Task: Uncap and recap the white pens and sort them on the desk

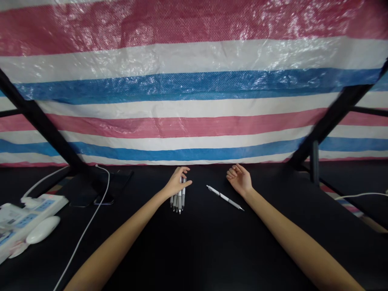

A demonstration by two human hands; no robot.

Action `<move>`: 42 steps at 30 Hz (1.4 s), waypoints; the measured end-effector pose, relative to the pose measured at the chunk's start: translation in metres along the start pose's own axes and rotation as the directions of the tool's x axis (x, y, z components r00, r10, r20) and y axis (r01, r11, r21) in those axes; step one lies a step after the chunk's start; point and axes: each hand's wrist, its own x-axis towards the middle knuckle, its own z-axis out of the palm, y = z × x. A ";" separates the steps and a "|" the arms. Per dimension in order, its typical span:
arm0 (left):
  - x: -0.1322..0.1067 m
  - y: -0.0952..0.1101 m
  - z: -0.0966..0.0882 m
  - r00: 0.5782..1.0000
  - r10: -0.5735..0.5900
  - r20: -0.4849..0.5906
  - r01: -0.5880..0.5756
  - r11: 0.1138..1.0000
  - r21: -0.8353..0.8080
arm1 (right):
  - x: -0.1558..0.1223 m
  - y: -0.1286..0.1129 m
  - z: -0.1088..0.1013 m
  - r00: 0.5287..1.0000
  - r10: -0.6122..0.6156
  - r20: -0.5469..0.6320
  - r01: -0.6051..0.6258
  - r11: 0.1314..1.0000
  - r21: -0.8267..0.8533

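The left hand (176, 182) is closed over the upper end of a bundle of pens (178, 203), which stands out below it at lower centre, fingers and thumb across the barrels. The right hand (239, 180) is open and empty, fingers loosely curled, just above and right of a lone pen (224, 198) lying slantwise on the black table (194, 250) between the hands. A power strip (30, 218), mouse (43, 229) and cable (91, 218) lie at lower left, below a striped tarp (194, 91).
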 end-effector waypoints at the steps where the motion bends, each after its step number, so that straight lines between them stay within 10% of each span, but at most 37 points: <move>1: 0.000 -0.001 0.000 1.000 0.014 0.008 -0.015 0.998 0.054 | 0.000 0.000 0.000 1.000 0.001 -0.004 -0.001 1.000 0.006; 11: -0.004 -0.008 -0.001 0.994 0.082 0.076 -0.099 0.961 0.257 | 0.000 0.001 0.002 1.000 -0.010 -0.007 0.010 1.000 -0.026; 16: -0.007 -0.010 -0.002 0.988 0.106 0.117 -0.146 0.890 0.431 | 0.002 -0.001 0.005 0.998 -0.057 -0.008 0.050 0.928 -0.369; 21: -0.007 -0.006 -0.003 0.982 0.020 0.186 -0.150 0.677 0.720 | 0.000 -0.010 0.010 0.996 0.034 0.077 0.058 0.383 -0.922; 27: -0.006 -0.005 -0.002 0.975 0.050 0.214 -0.196 0.644 0.739 | -0.002 -0.025 0.013 0.994 0.057 0.094 0.107 -0.285 -0.952; 42: -0.007 -0.009 -0.002 0.974 0.086 0.211 -0.217 0.640 0.737 | -0.011 -0.038 0.024 0.941 0.317 -0.114 0.101 -0.588 -0.803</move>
